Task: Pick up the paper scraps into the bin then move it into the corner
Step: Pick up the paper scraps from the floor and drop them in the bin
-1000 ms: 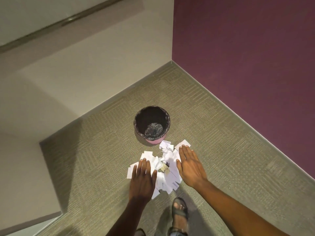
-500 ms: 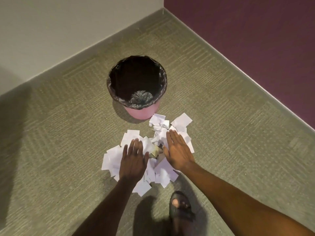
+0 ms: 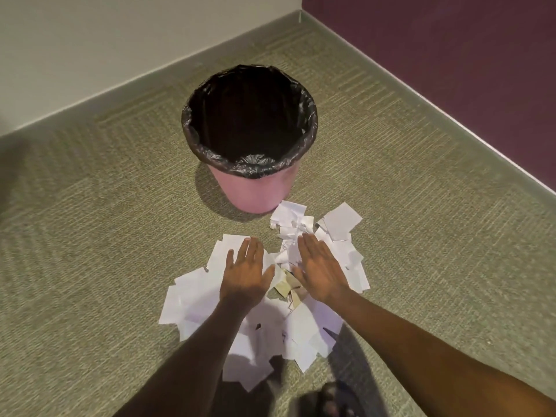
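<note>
Both hands flat, fingers straight, on paper scraps [image 3: 255, 332]: left hand [image 3: 245, 273], right hand [image 3: 320, 270]. Pink bin [image 3: 254, 191] with black liner [image 3: 249, 167] just beyond scraps, on carpet [image 3: 90, 236]. No legible writing.

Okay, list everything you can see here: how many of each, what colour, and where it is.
bin: one, pink, upright on the carpet, just beyond the scraps
bin liner: one, black, inside the bin and folded over its rim
paper scraps: many, too overlapped to count, white, piled on the carpet in front of the bin
tan scrap: one or a few, brownish, in the pile between the hands
carpet: one, olive green, covers the floor
pale wall: one, cream, upper left
purple wall: one, dark purple, upper right
sandalled foot: one, blurred, bottom edge
left hand: one, flat on the scraps, fingers straight
right hand: one, flat on the scraps, fingers straight
</note>
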`<state>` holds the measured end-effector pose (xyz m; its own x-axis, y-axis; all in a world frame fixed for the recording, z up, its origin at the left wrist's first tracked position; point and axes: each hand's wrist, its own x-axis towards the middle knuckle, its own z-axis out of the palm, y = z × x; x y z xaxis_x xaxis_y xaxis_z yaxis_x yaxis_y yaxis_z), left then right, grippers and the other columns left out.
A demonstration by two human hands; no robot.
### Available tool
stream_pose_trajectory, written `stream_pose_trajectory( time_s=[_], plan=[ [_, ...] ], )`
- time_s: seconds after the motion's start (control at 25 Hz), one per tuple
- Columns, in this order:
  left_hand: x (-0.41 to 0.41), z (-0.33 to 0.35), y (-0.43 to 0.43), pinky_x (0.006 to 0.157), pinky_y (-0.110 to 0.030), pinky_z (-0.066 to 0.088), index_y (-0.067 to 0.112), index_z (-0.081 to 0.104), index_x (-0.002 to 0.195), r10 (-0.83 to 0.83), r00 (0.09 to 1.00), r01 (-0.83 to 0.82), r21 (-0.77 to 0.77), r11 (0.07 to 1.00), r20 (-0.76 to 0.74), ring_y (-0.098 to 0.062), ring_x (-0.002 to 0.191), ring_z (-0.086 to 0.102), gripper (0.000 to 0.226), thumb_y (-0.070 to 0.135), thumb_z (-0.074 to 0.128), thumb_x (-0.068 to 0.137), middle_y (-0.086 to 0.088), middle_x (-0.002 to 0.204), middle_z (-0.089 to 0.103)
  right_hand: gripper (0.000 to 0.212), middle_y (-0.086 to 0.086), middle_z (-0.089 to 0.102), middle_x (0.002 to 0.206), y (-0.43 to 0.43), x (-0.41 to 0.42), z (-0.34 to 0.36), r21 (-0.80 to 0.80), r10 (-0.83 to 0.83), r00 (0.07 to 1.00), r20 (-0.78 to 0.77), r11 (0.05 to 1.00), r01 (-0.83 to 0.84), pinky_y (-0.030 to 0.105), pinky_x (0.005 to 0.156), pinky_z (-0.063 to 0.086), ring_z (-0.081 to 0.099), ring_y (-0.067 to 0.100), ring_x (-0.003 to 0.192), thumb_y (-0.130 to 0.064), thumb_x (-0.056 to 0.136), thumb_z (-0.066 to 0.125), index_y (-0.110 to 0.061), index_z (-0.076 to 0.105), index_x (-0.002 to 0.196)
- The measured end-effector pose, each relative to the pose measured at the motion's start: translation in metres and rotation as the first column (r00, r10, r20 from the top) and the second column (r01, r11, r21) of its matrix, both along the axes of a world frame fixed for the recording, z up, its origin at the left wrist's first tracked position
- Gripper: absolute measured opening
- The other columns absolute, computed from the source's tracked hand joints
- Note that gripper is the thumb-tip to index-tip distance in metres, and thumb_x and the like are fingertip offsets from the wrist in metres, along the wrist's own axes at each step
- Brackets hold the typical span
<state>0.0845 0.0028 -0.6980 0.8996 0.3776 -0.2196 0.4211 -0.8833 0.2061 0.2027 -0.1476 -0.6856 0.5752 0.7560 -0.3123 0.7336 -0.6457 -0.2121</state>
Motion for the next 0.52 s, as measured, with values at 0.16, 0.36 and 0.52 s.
stream_pose_trajectory(
  time_s=[0.16,0.36,0.52],
  plan=[
    [0.009,-0.02,-0.002,0.113,-0.061,0.017,0.02,0.015,0.154,-0.005,0.984,-0.001,-0.033,0.999,-0.176,-0.037,0.148,0.012,0.089,0.071,0.037,0.085,-0.017,0.162,0.006,0.08,0.019,0.006,0.162,0.005,0.013,-0.021,-0.216,-0.059,0.996,0.069,0.974,0.073,0.059,0.116,0.014,0.005,0.041,0.149,-0.043,0.097,0.049,-0.009,0.005,0.154],
    [0.012,-0.038,-0.004,0.11,-0.059,0.026,0.03,-0.004,0.153,0.01,0.954,-0.043,-0.102,0.994,-0.301,-0.038,0.148,0.002,0.087,0.051,0.054,0.091,-0.015,0.159,-0.021,0.084,0.019,-0.003,0.161,0.01,0.025,-0.043,-0.338,-0.083,0.996,0.012,0.938,0.082,0.064,0.104,0.033,0.015,0.048,0.142,-0.051,0.092,0.053,-0.023,0.003,0.154],
    [0.016,-0.048,0.001,0.097,-0.045,0.046,0.027,0.014,0.15,-0.029,0.961,0.028,-0.01,1.0,-0.275,-0.032,0.135,0.034,0.066,0.035,0.052,0.096,-0.017,0.16,0.002,0.072,0.024,0.023,0.153,0.016,0.027,-0.05,-0.316,-0.044,0.998,0.04,0.947,0.054,0.052,0.093,0.049,0.043,0.043,0.125,-0.046,0.09,0.059,-0.019,0.023,0.146]
  ],
)
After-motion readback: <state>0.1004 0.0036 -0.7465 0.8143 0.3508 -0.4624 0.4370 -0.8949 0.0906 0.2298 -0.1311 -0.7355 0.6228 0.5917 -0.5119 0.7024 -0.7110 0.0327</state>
